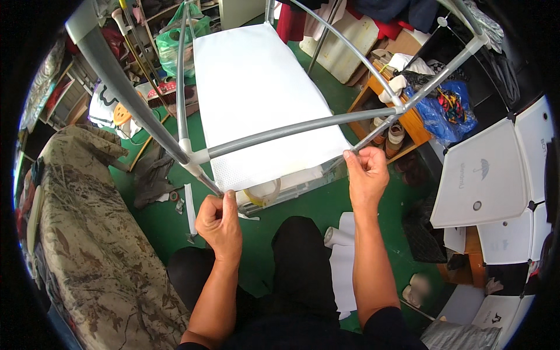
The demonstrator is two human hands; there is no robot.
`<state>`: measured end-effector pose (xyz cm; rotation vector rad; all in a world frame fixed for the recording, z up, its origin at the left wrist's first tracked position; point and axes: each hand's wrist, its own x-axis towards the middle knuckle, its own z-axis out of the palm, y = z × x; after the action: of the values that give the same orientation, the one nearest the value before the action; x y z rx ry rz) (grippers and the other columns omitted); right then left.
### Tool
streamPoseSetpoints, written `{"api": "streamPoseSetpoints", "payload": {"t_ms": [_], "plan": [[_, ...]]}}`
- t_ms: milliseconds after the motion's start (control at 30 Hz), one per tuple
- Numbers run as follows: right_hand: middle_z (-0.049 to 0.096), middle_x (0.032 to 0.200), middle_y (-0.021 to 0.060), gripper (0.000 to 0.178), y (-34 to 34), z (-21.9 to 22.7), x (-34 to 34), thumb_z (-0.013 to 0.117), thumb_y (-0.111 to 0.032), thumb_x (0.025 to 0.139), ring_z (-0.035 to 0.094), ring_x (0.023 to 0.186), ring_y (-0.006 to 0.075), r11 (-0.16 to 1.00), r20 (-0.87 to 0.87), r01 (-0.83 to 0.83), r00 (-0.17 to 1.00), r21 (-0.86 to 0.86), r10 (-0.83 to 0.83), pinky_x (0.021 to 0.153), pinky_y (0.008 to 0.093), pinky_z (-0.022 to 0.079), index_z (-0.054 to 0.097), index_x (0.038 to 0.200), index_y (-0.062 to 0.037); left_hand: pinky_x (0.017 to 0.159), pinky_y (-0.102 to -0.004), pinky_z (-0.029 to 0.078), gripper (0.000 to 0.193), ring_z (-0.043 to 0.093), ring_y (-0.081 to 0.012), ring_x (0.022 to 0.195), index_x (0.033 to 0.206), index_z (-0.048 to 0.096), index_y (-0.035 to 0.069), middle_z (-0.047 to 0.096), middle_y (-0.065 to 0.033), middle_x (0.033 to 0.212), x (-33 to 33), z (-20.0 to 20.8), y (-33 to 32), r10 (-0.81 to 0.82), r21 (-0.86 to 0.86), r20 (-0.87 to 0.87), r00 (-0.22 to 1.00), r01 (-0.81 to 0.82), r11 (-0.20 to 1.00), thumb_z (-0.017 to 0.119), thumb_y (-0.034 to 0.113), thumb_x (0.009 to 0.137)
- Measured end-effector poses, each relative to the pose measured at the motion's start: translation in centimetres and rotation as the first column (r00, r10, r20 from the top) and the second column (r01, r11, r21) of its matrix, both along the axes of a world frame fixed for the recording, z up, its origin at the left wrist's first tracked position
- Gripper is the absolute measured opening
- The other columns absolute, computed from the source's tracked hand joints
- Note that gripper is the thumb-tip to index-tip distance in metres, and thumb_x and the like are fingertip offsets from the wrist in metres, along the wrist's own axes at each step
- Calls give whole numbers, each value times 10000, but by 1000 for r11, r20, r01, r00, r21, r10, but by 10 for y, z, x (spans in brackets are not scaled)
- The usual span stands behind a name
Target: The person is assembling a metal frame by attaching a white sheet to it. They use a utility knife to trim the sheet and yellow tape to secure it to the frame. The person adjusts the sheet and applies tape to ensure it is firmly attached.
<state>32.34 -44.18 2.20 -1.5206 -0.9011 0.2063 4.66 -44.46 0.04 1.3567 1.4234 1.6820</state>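
Note:
A large white sheet (256,87) stretches away from me inside a frame of grey tubes (303,125) with pale joints. My left hand (220,226) is closed, thumb and finger pinching the sheet's near left corner beside a tube. At the near right corner, my right hand (367,178) pinches the sheet too, close to another tube. Small dots mark the near left part of the sheet. Just below its near edge shows a yellowish ring (263,193), which looks like a tape roll, partly covered by the sheet.
A camouflage-patterned cover (99,233) drapes something bulky at left. A white roll (338,238) lies on the green floor by my right forearm. At right stand a wooden shelf (411,125) with shoes, a blue bag (446,114) and white panels (481,175). A green bag (175,44) hangs far left.

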Motion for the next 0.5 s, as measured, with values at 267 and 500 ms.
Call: {"api": "streamPoseSetpoints", "payload": {"t_ms": [267, 500], "plan": [[576, 713, -25, 297, 2, 2, 1, 849, -75, 879, 504, 644, 48, 998, -9, 21, 1000, -52, -21, 593, 242, 426, 560, 942, -40, 527, -266, 302, 379, 376, -59, 595, 701, 487, 41, 475, 17, 634, 2, 4, 2, 10, 59, -103, 995, -4, 998, 758, 33, 965], [582, 710, -21, 294, 4, 2, 0, 845, -67, 880, 510, 644, 43, 998, 7, 13, 1000, -55, -13, 591, 241, 428, 560, 949, -43, 522, -265, 303, 392, 365, -53, 590, 677, 480, 46, 459, 28, 616, 1, 4, 6, 30, 21, -53, 998, -28, 999, 770, 23, 942]]}}
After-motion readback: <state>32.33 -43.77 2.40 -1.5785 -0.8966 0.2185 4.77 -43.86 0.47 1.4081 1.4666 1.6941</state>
